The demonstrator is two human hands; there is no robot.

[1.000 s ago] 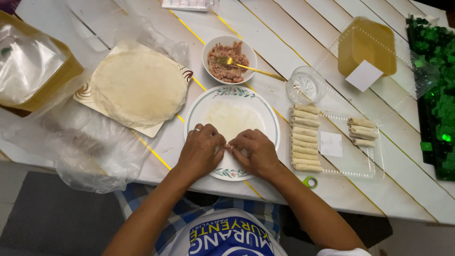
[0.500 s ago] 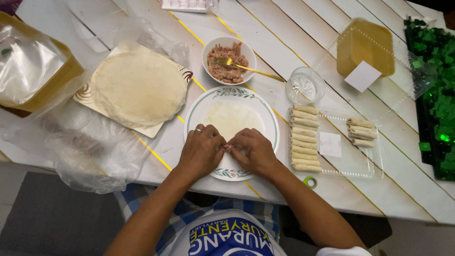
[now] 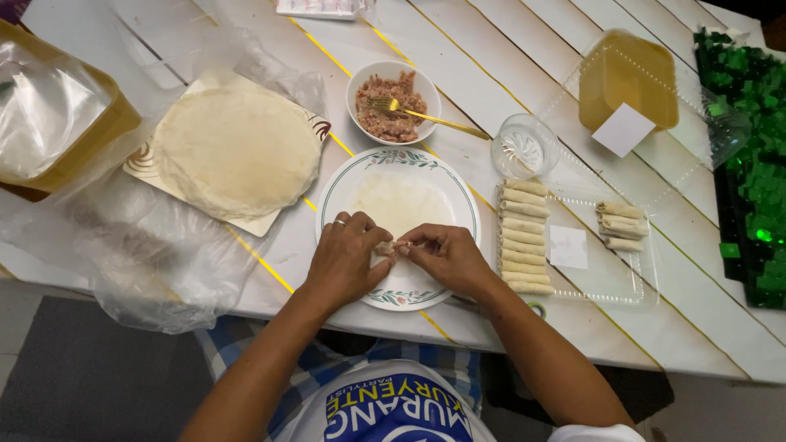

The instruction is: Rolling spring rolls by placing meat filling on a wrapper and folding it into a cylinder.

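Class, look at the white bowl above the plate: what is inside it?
The white bowl holds a pinkish minced filling, with a gold fork resting in it, handle over the rim. The bowl's bottom is covered by the filling.

On the clear plastic tray (image 3: 622, 282) right of the round floral-rimmed white plate (image 3: 344, 184) lie nine pale rolled spring rolls (image 3: 524, 237) in one column and four more (image 3: 622, 227) apart. One white bowl of minced meat (image 3: 393, 102) holds one golden fork (image 3: 426, 117). Two hands work over the plate.
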